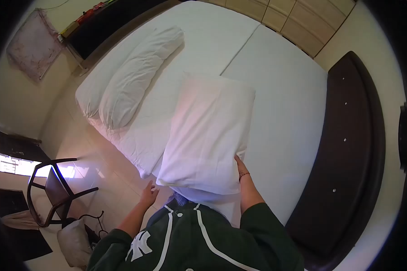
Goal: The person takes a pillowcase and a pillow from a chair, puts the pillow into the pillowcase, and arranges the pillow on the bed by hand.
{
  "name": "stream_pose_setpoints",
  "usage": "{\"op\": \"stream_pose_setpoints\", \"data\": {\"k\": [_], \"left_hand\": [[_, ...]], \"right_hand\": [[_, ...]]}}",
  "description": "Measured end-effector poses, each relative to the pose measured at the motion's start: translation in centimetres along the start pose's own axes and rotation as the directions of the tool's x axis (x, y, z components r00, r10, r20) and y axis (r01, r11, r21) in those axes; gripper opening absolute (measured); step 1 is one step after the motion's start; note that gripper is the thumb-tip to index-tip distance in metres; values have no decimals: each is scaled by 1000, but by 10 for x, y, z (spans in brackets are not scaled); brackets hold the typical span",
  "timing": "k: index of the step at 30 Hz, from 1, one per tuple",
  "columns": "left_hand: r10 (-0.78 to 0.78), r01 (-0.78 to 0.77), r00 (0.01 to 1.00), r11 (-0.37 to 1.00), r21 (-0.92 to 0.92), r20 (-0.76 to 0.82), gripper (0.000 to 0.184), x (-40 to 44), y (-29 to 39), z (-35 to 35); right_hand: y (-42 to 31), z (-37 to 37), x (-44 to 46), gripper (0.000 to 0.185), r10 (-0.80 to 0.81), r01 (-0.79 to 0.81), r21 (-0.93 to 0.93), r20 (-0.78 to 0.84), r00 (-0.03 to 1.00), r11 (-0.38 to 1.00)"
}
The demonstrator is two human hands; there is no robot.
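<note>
A white pillow [208, 131] lies on the near part of the bed, right in front of my body. My right hand [243, 169] grips its right edge near the close corner, and part of that hand is hidden by the pillow. Off the pillow's near left corner is my left hand [149, 194], fingers apart and holding nothing. Beneath the pillow spreads the white sheet [285, 122] of the bed.
A long white bolster [140, 77] rests along the bed's left side. The dark headboard [348, 158] rises at right. On the tiled floor at left stands a chair [54, 189], with a grey pillow [74, 241] below it. Wooden cabinets [298, 22] line the far wall.
</note>
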State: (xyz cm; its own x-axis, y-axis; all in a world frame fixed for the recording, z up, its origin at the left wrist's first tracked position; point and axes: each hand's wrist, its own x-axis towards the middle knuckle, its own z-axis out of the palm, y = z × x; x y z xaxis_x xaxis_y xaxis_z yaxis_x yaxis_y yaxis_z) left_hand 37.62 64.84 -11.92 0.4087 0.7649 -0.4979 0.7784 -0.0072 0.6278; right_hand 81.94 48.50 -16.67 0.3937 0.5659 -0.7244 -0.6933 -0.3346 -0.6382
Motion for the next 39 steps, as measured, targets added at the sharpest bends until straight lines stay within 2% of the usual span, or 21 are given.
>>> {"op": "stream_pose_setpoints", "data": {"k": [2, 5, 6, 9, 11, 12, 13, 18, 20, 21, 22, 23, 24, 27, 28, 29, 31, 34, 37, 38, 39], "left_hand": [[15, -15, 999, 1000, -14, 33, 70, 13, 21, 4], [108, -108, 991, 994, -5, 76, 70, 29, 17, 20], [131, -132, 987, 991, 3, 98, 70, 34, 24, 23], [175, -174, 974, 984, -24, 141, 71, 44, 54, 27], [212, -202, 964, 976, -76, 158, 72, 49, 59, 29], [208, -182, 964, 970, -160, 167, 72, 52, 60, 29], [207, -174, 965, 965, -198, 161, 71, 55, 56, 29], [104, -53, 982, 952, -302, 156, 67, 79, 22, 41], [102, -48, 979, 958, -283, 179, 66, 81, 21, 38], [101, -47, 977, 961, -272, 189, 65, 82, 24, 36], [115, -52, 973, 955, -292, 200, 64, 82, 27, 35], [127, -57, 969, 948, -312, 210, 64, 82, 34, 33], [137, -59, 966, 942, -330, 219, 63, 83, 41, 32], [182, -86, 950, 933, -349, 252, 63, 87, 56, 33], [162, -49, 934, 941, -334, 318, 65, 87, 63, 28], [192, -93, 926, 950, -297, 325, 65, 90, 63, 30], [251, -181, 907, 958, -224, 339, 66, 95, 63, 31], [252, -190, 894, 962, -196, 370, 66, 99, 65, 28], [240, -181, 911, 964, -197, 336, 63, 113, 55, 39], [214, -147, 920, 965, -217, 330, 63, 123, 48, 47], [189, -113, 927, 965, -237, 325, 62, 130, 46, 51]], "right_hand": [[-44, 31, -22, 70, -77, 80, -62, 50, 996, 995], [-94, 56, -52, 59, -140, 130, 217, 33, 990, 968], [-118, 66, -73, 53, -217, 230, 227, -82, 973, 946], [-177, 59, -112, 41, -372, 406, 293, -165, 913, 866], [-218, 45, -147, 38, -454, 485, 139, -205, 867, 864], [-243, 70, -190, 38, -601, 620, -29, -281, 748, 784], [-261, 70, -211, 38, -634, 617, -163, -299, 713, 770], [-302, 130, -282, 29, -810, 670, -495, -135, 570, 554], [-294, 152, -264, 31, -812, 642, -571, -77, 578, 511], [-291, 150, -246, 33, -821, 540, -746, -16, 571, 390], [-285, 167, -230, 35, -745, 201, -901, -174, 644, 384], [-263, 167, -192, 32, -878, 73, -992, -57, 474, 103], [-251, 184, -173, 37, -812, 31, -998, -21, 583, 48], [-197, 206, -99, 59, -540, 194, -980, 137, 831, 50], [-174, 202, -74, 63, -456, 322, -947, 276, 846, 25], [-165, 209, -71, 61, -293, 324, -932, 267, 918, 165], [-134, 196, -52, 51, -318, 329, -944, 310, 896, 6], [-94, 182, -73, 31, -406, 140, -986, 165, 899, -90], [-32, 173, -109, 24, -575, 246, -966, 160, 802, 74], [-7, 168, -119, 23, -469, 239, -964, 160, 869, 114], [21, 163, -125, 19, -468, 334, -937, 251, 847, 102]]}}
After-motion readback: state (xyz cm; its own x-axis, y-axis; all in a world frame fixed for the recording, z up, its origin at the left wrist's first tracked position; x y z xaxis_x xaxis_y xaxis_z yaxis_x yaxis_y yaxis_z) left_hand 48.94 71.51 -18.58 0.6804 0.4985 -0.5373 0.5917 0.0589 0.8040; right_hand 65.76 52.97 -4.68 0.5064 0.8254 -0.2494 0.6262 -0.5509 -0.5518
